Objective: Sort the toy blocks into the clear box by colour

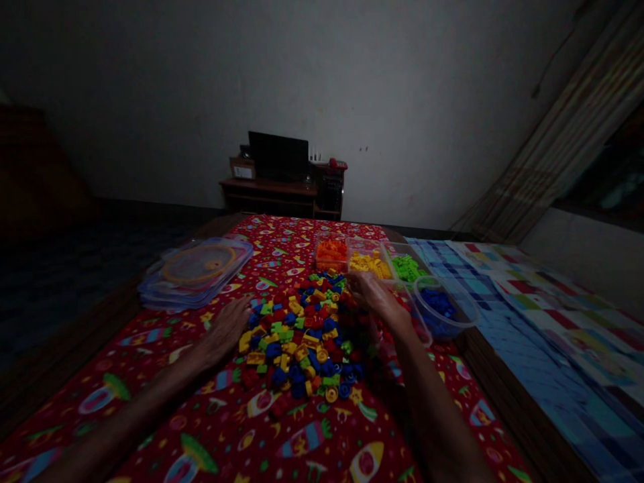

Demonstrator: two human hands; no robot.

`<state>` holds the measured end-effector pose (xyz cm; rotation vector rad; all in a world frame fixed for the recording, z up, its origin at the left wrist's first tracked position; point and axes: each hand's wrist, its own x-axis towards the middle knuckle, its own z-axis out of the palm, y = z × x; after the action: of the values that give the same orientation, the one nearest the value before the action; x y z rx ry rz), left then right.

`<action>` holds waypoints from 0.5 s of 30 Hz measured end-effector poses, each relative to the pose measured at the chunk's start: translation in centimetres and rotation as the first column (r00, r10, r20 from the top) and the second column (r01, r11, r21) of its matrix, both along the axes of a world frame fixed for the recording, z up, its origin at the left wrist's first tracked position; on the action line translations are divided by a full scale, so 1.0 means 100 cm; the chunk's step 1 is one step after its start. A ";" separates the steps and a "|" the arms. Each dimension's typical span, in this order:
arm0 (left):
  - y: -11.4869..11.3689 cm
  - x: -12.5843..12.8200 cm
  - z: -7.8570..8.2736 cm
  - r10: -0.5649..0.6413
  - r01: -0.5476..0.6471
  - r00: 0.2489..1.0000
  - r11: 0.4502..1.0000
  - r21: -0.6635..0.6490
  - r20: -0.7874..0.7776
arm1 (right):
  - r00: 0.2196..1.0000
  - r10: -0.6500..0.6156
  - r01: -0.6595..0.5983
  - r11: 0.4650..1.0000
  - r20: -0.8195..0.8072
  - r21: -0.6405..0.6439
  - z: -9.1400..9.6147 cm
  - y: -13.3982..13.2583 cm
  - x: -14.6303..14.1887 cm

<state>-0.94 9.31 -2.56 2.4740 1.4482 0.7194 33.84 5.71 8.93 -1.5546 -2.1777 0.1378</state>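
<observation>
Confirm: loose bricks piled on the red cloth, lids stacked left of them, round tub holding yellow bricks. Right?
No: the round tub holds blue bricks, not yellow, as the head view shows. Loose bricks are piled on the red cloth, lids stacked left of them.

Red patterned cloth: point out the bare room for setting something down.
Bare cloth shows at the far end, between the stack of lids and the box of orange bricks, and on the near side of the brick pile. It is crowded mid-cloth and rightward, toward the right hand and tub of blue bricks.
</observation>
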 end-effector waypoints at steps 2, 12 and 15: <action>-0.006 0.019 0.000 0.074 -0.067 0.992 0.995 -0.075 0.101 | 1.000 0.030 -0.030 1.000 0.008 0.010 -0.008 0.001 -0.008; -0.005 0.118 0.074 -0.225 0.283 0.909 0.951 -0.124 0.352 | 1.000 0.021 -0.021 0.999 0.004 -0.024 -0.006 -0.011 -0.006; 0.025 0.124 0.079 -0.178 0.248 0.906 0.958 -0.141 0.384 | 0.999 -0.033 0.032 0.999 0.008 0.021 -0.013 -0.003 -0.010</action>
<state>11.46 11.86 5.35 2.1632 1.0372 0.8961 32.88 5.41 7.64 -1.5812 -2.1525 0.0981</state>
